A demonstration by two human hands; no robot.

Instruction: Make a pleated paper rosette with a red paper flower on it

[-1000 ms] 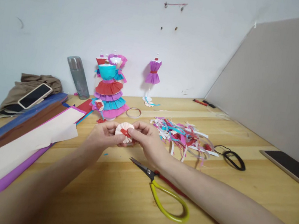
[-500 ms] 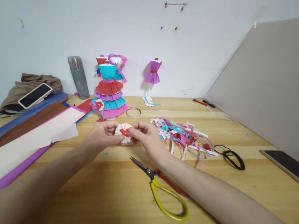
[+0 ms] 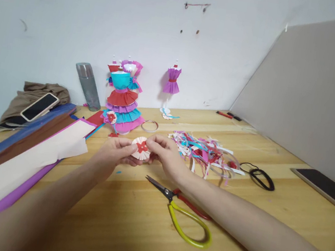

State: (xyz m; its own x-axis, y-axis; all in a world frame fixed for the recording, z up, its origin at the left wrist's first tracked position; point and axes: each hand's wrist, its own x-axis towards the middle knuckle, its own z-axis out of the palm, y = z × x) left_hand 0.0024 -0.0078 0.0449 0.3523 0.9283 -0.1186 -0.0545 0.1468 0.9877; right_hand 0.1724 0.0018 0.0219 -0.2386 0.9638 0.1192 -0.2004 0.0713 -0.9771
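A round pleated cream paper rosette [image 3: 140, 153] with a red centre is held above the wooden table [image 3: 101, 225]. My left hand [image 3: 115, 150] pinches its left edge, thumb in front and fingers behind. At its upper right edge, my right hand [image 3: 165, 152] grips it between thumb and fingers. Just behind stands a small form in a tiered paper dress [image 3: 122, 97] of turquoise, red, purple and pink, with a similar rosette near its hem. Scissors [image 3: 169, 194] with one yellow and one red handle lie below my right hand, the red handle partly under my forearm.
Paper strips [image 3: 198, 147] are heaped right of my hands, near a black cord loop [image 3: 262, 178]. Long paper sheets [image 3: 28, 163], a phone [image 3: 39, 107] and a bottle [image 3: 87, 86] are at left. A purple-dressed form [image 3: 172, 80] stands at the back; a dark flat device [image 3: 329, 189] lies far right.
The rosette has turned slightly and shifted a little right, showing more of its pleated face. The fingers of both hands have changed position slightly around it. Everything else looks the same.
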